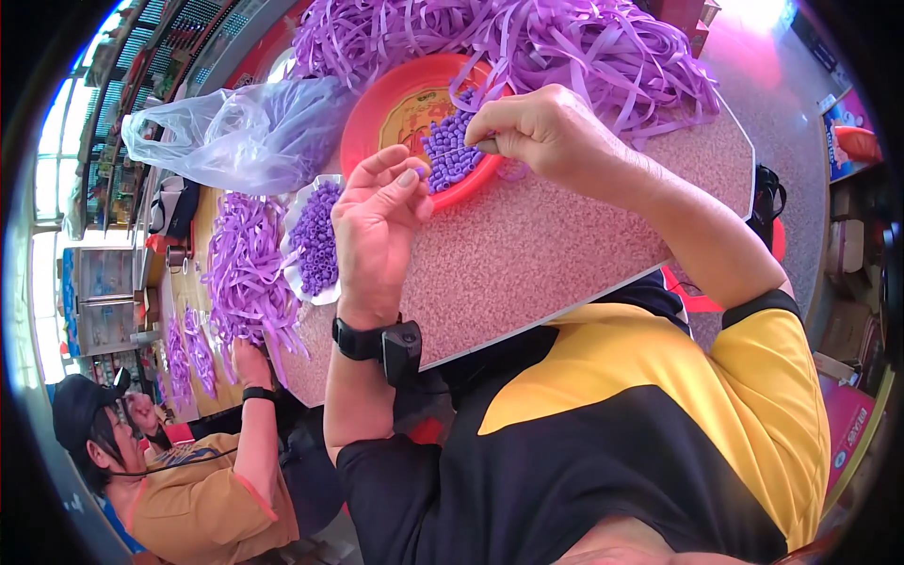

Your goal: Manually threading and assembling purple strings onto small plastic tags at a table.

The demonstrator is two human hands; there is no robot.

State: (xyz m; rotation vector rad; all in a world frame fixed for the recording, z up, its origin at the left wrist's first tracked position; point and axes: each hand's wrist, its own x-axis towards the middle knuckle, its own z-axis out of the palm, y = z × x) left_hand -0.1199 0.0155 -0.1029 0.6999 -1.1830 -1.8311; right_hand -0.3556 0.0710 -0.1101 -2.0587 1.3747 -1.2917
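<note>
My left hand (384, 202), fingers bent and thumb pressed in, pinches a small purple bead (422, 173) above the rim of a red plate (367, 132). My right hand (546, 132) is closed over the plate's right side, its fingertips on a thin wire-like strand (454, 151) that stretches toward my left fingertips. A purple ribbon (463, 87) loops down beside the right fingers; whether they hold it too is hidden. Many loose purple beads (450, 146) lie on the plate beneath my hands.
Heaped purple ribbons (603, 56) cover the table's far side. Left are a clear plastic bag (245, 132), a white dish (294, 273) of purple beads and more ribbons (247, 254). A co-worker (202, 471) sits at the left, one hand at the ribbons. The table edge (546, 318) runs before me.
</note>
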